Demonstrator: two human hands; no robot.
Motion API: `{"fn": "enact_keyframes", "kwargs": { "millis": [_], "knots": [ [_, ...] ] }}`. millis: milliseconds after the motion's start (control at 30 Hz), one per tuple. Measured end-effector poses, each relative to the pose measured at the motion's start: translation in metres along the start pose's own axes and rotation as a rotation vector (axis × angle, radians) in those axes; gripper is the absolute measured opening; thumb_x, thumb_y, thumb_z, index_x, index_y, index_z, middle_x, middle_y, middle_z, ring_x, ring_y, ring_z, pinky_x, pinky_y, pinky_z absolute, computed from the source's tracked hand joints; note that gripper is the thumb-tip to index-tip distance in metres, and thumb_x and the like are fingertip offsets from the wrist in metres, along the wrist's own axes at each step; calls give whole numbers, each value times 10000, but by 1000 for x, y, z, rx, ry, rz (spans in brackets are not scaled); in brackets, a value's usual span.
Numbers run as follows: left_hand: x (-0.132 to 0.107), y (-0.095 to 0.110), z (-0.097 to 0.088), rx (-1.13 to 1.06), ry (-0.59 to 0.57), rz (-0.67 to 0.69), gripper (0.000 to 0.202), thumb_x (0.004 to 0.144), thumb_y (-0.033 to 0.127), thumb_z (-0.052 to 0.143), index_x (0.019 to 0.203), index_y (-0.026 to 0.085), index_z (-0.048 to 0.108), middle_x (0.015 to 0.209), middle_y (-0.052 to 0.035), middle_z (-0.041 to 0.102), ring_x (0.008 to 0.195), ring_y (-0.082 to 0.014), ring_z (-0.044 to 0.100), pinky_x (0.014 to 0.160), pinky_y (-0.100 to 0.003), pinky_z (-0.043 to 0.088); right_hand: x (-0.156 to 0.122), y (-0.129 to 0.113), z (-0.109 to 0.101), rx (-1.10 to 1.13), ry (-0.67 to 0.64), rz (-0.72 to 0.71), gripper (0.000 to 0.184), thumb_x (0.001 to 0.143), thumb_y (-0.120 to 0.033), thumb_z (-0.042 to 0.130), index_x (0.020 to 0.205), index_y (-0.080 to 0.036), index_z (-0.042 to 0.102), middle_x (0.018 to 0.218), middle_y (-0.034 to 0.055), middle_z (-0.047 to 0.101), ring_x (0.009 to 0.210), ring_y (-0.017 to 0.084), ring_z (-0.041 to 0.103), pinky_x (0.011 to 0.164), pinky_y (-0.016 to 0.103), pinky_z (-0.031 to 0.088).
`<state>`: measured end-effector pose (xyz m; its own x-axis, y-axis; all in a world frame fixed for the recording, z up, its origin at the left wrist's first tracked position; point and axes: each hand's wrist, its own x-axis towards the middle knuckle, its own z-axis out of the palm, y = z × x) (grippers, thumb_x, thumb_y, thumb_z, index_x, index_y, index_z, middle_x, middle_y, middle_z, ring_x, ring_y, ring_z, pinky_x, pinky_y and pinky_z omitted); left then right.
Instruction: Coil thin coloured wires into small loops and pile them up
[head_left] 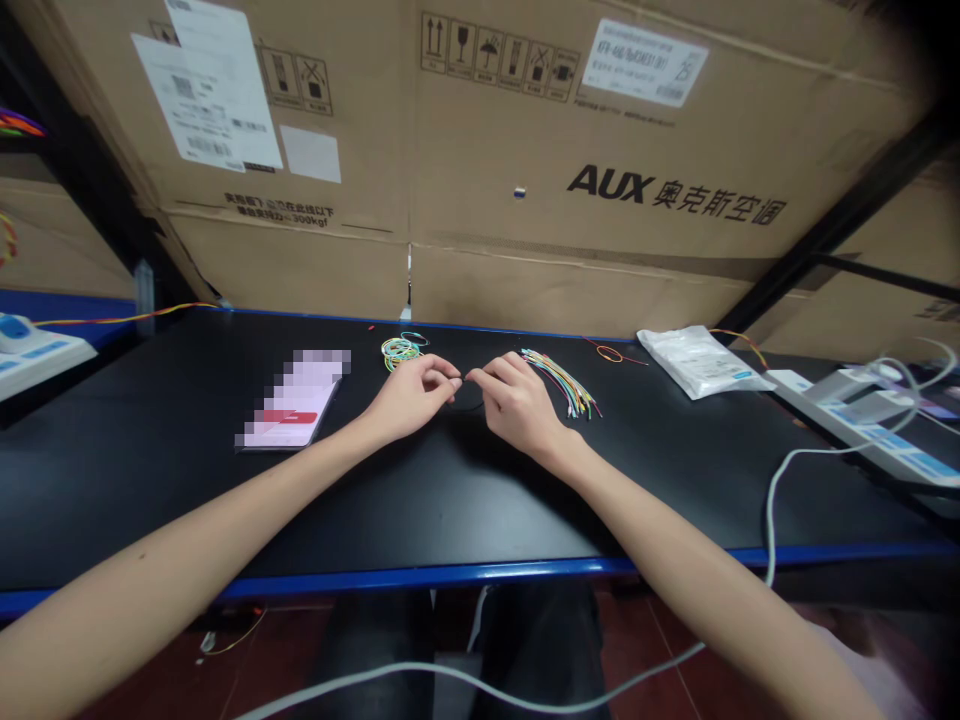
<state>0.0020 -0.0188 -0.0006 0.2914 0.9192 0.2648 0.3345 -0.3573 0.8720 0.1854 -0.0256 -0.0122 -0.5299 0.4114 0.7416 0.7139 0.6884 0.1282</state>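
My left hand (417, 397) and my right hand (519, 402) meet almost fingertip to fingertip above the black tabletop (420, 505). Both are closed in a pinch on what looks like a thin dark wire (463, 378); only a short bit of it shows, and the fingers hide its ends. Just behind my left hand lies a loose coil of thin yellow, green and blue wires (397, 352). A bundle of straight, cut coloured wires (571, 385) lies beside my right hand, partly covered by it.
A phone (296, 405) lies to the left. Farther right are an orange wire loop (609, 353), a white plastic packet (697, 360) and a power strip (862, 425) with a white cable (772, 500) hanging over the blue front edge. A large cardboard box (480, 215) walls off the back.
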Motion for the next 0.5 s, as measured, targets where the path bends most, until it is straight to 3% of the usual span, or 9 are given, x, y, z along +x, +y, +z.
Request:
{"fn": "enact_keyframes", "kwargs": {
  "millis": [233, 500],
  "knots": [
    [1, -3, 1, -2, -23, 12, 138, 804, 285, 593, 800, 151, 627, 684, -14, 656, 641, -147, 628, 656, -275, 484, -2, 1, 2, 4, -9, -9, 279, 815, 13, 447, 879, -169, 649, 772, 65, 595, 759, 195, 446, 714, 308, 419],
    [1, -10, 2, 104, -44, 50, 347, 873, 383, 494, 628, 163, 605, 612, -14, 632, 567, -132, 537, 580, -266, 404, 0, -2, 0, -3, -25, -23, 266, 827, 1, 447, 859, -165, 652, 773, 69, 600, 759, 197, 445, 718, 312, 423]
  ]
}}
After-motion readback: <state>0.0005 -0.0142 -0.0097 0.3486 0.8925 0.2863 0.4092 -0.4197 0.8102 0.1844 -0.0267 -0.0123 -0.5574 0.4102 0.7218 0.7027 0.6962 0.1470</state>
